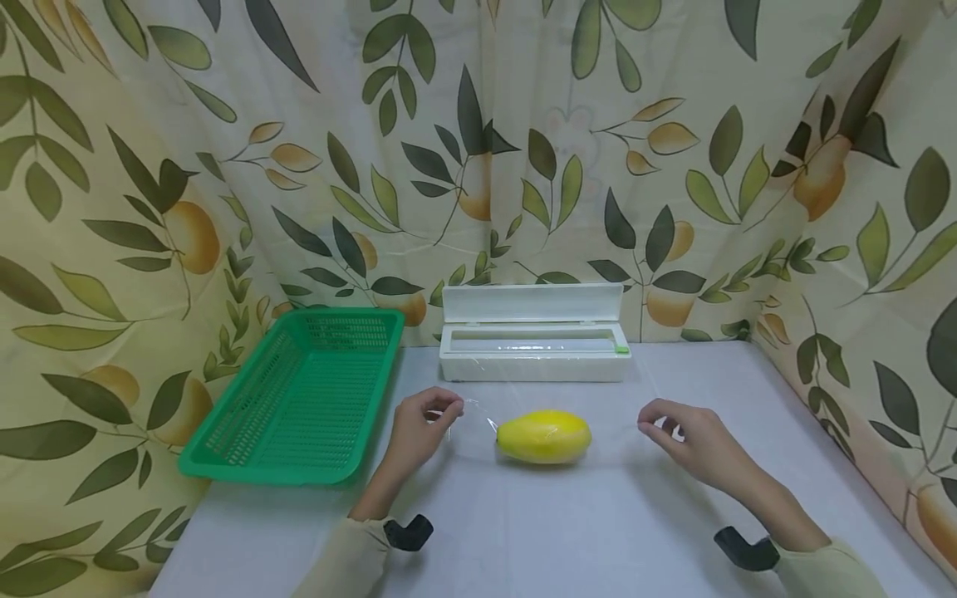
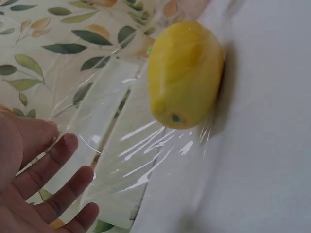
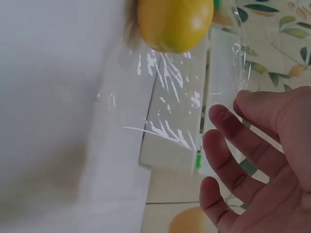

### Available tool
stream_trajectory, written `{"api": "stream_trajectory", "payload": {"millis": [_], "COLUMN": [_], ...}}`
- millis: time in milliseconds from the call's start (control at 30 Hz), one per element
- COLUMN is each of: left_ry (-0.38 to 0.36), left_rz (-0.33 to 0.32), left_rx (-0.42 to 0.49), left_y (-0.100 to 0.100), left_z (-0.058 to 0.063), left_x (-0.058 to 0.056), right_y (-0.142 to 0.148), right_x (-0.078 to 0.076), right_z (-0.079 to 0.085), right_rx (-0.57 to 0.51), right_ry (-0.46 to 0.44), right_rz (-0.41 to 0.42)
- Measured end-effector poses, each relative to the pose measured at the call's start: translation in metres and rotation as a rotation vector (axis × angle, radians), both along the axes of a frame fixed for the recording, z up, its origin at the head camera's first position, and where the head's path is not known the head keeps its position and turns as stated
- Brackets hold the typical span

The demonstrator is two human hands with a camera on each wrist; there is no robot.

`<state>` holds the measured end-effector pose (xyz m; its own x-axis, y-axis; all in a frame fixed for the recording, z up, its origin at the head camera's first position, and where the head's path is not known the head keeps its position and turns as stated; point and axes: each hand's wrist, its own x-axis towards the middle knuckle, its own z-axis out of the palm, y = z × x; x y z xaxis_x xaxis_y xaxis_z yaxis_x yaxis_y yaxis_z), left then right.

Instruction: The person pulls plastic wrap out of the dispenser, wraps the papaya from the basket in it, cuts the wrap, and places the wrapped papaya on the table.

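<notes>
A yellow fruit, papaya-like in shape (image 1: 544,437), lies on its side on the white table between the two hands. Clear plastic wrap (image 2: 141,155) stretches over it, wrinkled and shiny near the fruit's end. To the fruit's left, my left hand (image 1: 423,422) pinches an edge of the wrap between thumb and index finger. On the other side, my right hand (image 1: 691,436) pinches the wrap likewise; the right wrist view shows the film (image 3: 170,97) running from those fingertips to the fruit. Neither hand touches the fruit.
Behind the fruit stands a white wrap dispenser box (image 1: 534,368), its lid raised, with a roll inside and a small green piece (image 1: 621,350) at its right end. A green plastic basket (image 1: 299,399) sits at the left. Leaf-patterned curtains (image 1: 516,241) enclose the table's back and sides.
</notes>
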<state>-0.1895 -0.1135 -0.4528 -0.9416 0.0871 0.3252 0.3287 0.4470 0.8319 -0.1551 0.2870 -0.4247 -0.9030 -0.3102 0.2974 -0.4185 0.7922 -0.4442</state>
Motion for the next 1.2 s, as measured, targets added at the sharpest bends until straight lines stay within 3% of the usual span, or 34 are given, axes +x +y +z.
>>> {"api": "stream_trajectory", "payload": {"millis": [133, 367, 567, 700, 900, 1200], "left_ry": [-0.038, -0.117, -0.147, -0.163, -0.253, -0.282], "left_rz": [0.02, 0.041, 0.06, 0.077, 0.145, 0.147], "left_rx": [0.018, 0.07, 0.114, 0.134, 0.126, 0.114], "left_y": [0.003, 0.003, 0.004, 0.004, 0.002, -0.001], "left_z": [-0.001, -0.008, -0.012, -0.016, -0.023, -0.032], "left_x": [-0.009, -0.023, -0.033, -0.037, -0.04, -0.043], "right_y": [0.0, -0.003, -0.006, -0.006, -0.004, -0.004], "right_x": [-0.01, -0.028, -0.045, -0.051, -0.056, -0.061], "right_z": [-0.002, -0.009, -0.014, -0.019, -0.027, -0.035], "right_rx": [-0.001, -0.038, -0.062, -0.085, -0.079, -0.089], "right_ry": [-0.002, -0.119, -0.158, -0.179, -0.203, -0.218], "right_rz": [-0.011, -0.041, -0.051, -0.061, -0.082, -0.103]}}
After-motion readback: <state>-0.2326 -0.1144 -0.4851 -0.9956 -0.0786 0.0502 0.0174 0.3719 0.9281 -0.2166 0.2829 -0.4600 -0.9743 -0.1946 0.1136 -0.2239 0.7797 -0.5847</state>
